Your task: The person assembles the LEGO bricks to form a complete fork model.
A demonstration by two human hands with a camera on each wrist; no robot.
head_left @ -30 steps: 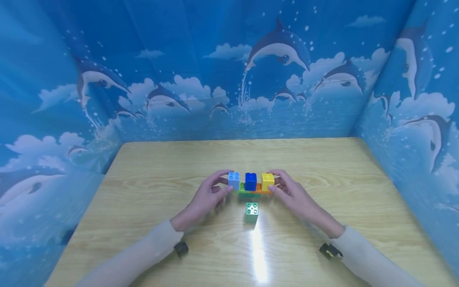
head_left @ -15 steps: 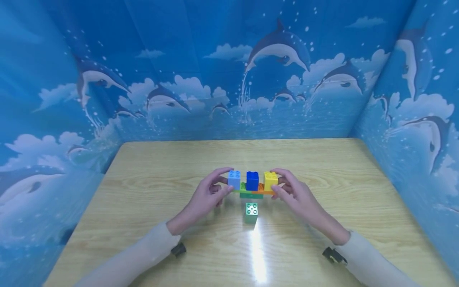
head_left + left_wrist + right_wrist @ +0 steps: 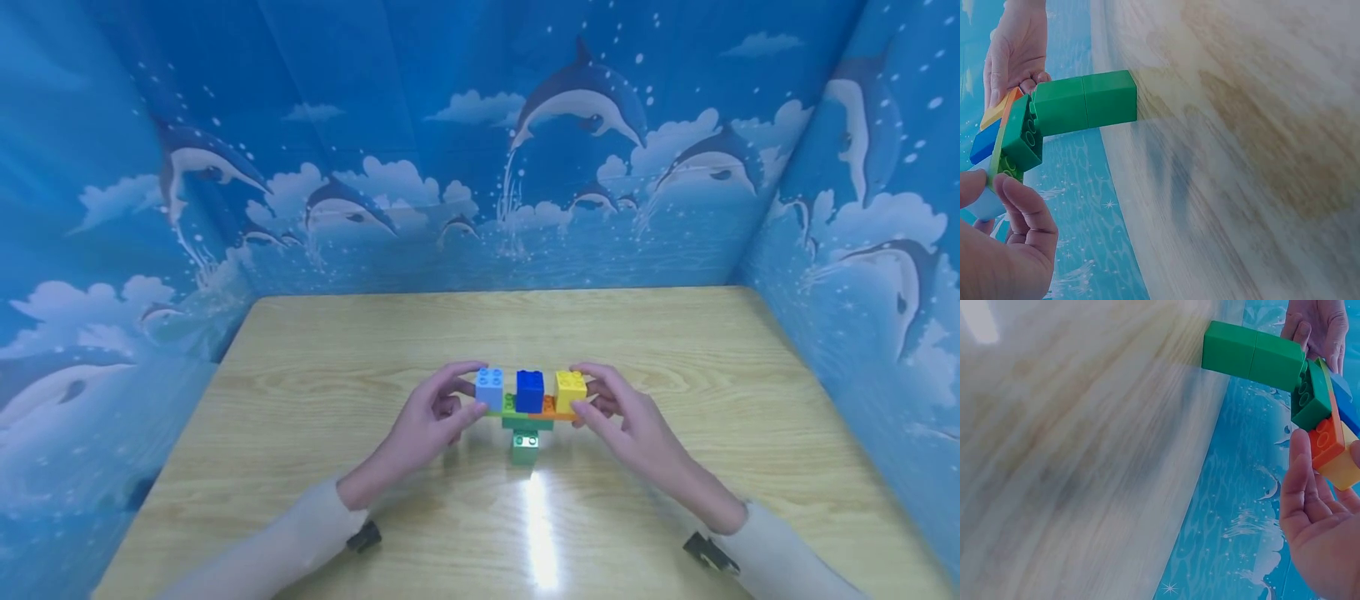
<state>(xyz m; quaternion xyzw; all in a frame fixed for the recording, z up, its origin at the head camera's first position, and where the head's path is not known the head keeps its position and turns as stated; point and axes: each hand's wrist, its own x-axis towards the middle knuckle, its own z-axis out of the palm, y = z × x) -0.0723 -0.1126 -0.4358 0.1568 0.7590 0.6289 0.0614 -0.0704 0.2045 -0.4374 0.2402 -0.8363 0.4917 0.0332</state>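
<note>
My left hand (image 3: 423,421) and right hand (image 3: 637,433) hold a toy brick assembly between them, off the table. Left fingers pinch its light blue brick (image 3: 490,389) and the lime green piece (image 3: 997,153) under it. Those on the right grip the yellow brick (image 3: 570,390) and the orange piece (image 3: 1327,444). A dark blue brick (image 3: 529,392) sits in the middle, with a dark green brick (image 3: 1019,134) underneath. Upright on the table stands a green tower (image 3: 1085,103) of two stacked bricks. Its top studs are right by the dark green brick's underside; whether they are joined I cannot tell.
The wood-grain table (image 3: 315,350) extends around the hands. Blue dolphin-print curtains (image 3: 375,167) hang at its back and sides. A bright light reflection lies on the tabletop in front of the tower.
Both hands have brought the brick assembly nearer to me, over the green tower, whose top it now partly hides in the head view. The tower has stayed put.
</note>
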